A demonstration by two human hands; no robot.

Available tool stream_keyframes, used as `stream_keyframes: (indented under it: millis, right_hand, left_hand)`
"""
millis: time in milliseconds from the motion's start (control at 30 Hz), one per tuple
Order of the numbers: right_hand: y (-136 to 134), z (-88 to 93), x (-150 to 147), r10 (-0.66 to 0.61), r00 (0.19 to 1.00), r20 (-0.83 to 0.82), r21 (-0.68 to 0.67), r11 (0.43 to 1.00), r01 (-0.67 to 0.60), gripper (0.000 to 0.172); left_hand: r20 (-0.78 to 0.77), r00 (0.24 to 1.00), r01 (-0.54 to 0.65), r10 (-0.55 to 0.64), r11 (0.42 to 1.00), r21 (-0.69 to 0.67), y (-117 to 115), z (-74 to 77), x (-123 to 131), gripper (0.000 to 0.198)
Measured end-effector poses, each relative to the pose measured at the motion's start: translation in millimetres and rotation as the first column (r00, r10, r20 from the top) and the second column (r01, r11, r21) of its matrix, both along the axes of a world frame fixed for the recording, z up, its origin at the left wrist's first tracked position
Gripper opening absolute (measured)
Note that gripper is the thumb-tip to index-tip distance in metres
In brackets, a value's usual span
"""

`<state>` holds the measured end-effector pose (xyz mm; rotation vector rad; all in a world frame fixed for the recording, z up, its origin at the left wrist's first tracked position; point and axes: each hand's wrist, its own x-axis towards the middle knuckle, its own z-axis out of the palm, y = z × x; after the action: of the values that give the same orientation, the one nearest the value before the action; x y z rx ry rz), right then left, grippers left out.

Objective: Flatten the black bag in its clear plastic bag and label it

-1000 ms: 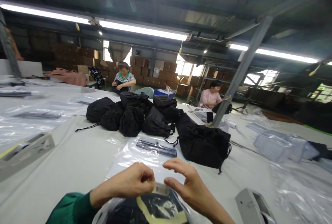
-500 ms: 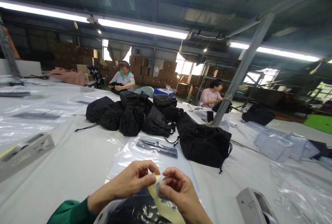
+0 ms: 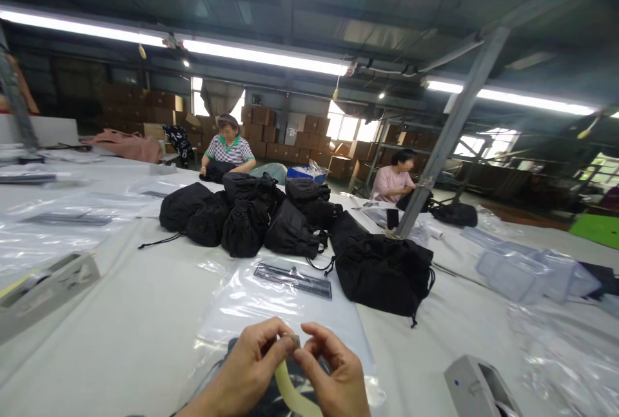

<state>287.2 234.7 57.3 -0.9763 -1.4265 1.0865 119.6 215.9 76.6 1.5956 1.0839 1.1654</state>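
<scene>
My left hand (image 3: 256, 359) pinches the end of a pale yellow strip of sticker backing (image 3: 290, 391) between thumb and forefinger. Right beside it, my right hand (image 3: 336, 368) has its thumb against the small label (image 3: 296, 341) at the strip's tip, fingers curled. The strip curves down between my palms. Beneath the hands lies a clear plastic bag (image 3: 232, 314) with a dark printed panel, and something dark shows below, mostly hidden by my hands. Just beyond it, a black drawstring bag (image 3: 382, 272) rests on the right.
Several more black drawstring bags (image 3: 244, 227) are heaped across the table (image 3: 135, 307). Grey tape dispensers stand at left (image 3: 53, 294) and right (image 3: 478, 388). Clear plastic (image 3: 561, 365) spreads at right. A metal post (image 3: 449, 133) rises beyond. Two co-workers (image 3: 227, 153) sit across.
Both hands have moved slightly down and closer to me, and the label at the strip's tip has turned. The co-worker in stripes has lowered the black item.
</scene>
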Motion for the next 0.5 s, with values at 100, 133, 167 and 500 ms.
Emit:
stream_keyframes:
  millis: [100,133,167,500]
  right_hand:
    - [1,-0.1,1,0.04,0.998,0.05,0.07,0.997,-0.043,0.038]
    - [1,0.7,2,0.064,0.997,0.053,0.09,0.994,-0.068,0.036]
    - [1,1.8,2,0.087,0.995,0.052,0.104,0.99,-0.092,0.034]
    - [-7,20.0,-4,0.064,0.964,-0.259,-0.137,0.985,-0.102,0.026]
  left_hand:
    - [-0.109,0.994,-0.013,0.023,0.996,0.088,1,-2.2,-1,0.038]
    - [-0.144,0.989,-0.019,0.037,0.992,0.121,1,-2.6,-1,0.04]
    - [-0.17,0.984,-0.028,0.054,0.988,0.149,2,-3.1,-2,0.041]
    - [-0.129,0.987,-0.091,0.095,0.995,0.036,12,-19.4,0,0.059]
